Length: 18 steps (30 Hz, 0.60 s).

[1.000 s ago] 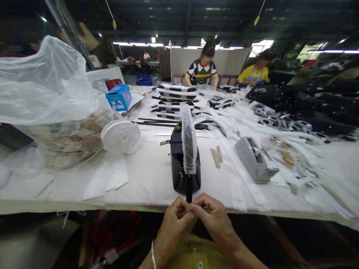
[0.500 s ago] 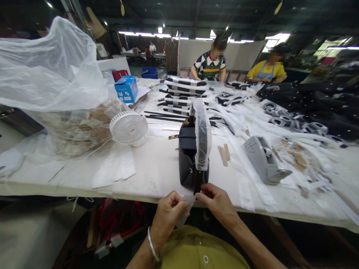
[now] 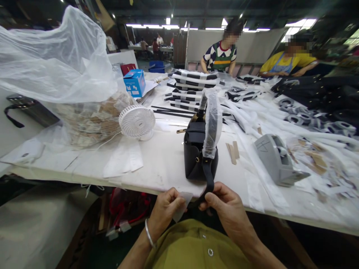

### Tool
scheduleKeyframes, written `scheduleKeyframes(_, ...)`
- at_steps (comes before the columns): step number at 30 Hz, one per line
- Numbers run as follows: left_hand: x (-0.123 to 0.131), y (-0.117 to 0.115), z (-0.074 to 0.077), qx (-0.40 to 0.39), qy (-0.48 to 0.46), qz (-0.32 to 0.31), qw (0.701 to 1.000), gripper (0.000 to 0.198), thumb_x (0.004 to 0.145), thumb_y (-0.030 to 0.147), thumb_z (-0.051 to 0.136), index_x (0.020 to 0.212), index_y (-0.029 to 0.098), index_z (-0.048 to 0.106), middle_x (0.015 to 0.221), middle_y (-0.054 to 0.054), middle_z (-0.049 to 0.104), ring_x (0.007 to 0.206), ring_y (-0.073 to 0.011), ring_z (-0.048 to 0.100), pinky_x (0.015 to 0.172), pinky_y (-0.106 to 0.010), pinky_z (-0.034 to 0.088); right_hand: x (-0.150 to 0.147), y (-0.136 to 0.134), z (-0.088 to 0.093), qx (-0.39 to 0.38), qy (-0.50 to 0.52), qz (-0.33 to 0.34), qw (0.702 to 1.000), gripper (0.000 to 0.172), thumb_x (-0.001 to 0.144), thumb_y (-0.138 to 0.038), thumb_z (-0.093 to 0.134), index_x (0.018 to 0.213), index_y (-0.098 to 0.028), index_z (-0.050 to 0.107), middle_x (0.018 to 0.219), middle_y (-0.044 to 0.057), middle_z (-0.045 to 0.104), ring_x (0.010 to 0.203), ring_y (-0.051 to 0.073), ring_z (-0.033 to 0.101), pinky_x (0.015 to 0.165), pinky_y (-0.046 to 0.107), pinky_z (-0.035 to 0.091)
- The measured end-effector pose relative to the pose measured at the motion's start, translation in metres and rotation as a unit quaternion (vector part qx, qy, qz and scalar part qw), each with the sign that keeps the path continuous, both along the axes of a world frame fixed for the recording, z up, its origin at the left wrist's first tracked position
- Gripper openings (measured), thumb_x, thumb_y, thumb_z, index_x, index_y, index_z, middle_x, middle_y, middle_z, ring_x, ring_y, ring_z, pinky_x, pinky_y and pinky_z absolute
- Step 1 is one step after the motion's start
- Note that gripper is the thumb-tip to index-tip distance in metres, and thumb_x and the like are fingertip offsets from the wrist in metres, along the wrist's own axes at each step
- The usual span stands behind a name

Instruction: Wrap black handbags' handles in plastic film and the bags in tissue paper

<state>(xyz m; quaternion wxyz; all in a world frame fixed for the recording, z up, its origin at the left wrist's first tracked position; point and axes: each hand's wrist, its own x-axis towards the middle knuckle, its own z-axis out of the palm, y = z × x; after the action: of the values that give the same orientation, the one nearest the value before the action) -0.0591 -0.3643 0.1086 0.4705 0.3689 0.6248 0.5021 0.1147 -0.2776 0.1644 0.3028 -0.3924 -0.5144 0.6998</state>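
A black handbag stands upright at the table's front edge, its raised handle wrapped in clear plastic. From the handle's near end a black strap hangs down toward me. My right hand is closed on this strap, thumb on top. Just left of it, my left hand pinches a translucent white sheet, which looks like thin wrapping film or paper. The strap's lower end is partly hidden behind my right fingers.
A grey tape dispenser and brown card strips lie right of the bag. To the left are a white fan, a blue box and a big plastic bag of scraps. Wrapped straps are stacked behind. Two people work across the table.
My right hand has taken a fuller grip on the strap, which now bends out toward me. The white sheet has come away to the left of the strap. The camera view has shifted.
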Motion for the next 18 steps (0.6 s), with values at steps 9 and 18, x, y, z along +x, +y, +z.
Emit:
scheduleKeyframes(9, 0.001, -0.0089, 0.0024, 0.005, -0.03, 0.001, 1.0, 0.021, 0.078, 0.032, 0.064, 0.064, 0.017, 0.056, 0.062, -0.003, 0.069, 0.054, -0.0117, 0.054, 0.052, -0.022, 0.041, -0.008, -0.0056, 0.0007, -0.002, 0.031, -0.049, 0.998, 0.033, 0.073, -0.046, 0.078, 0.081, -0.018, 0.062, 0.065, 0.003, 0.071, 0.06, 0.016, 0.067, 0.046, 0.019, 0.044)
scheduleKeyframes(18, 0.0013, -0.0109, 0.0043, 0.0, -0.028, -0.022, 0.999, 0.025, 0.078, 0.036, 0.065, 0.066, 0.016, 0.057, 0.063, -0.005, 0.069, 0.051, -0.0113, 0.053, 0.048, -0.021, 0.038, -0.0105, -0.0048, 0.0017, 0.003, 0.012, -0.033, 0.999, 0.034, 0.071, -0.046, 0.079, 0.077, -0.018, 0.062, 0.063, 0.002, 0.069, 0.056, 0.014, 0.065, 0.046, 0.019, 0.044)
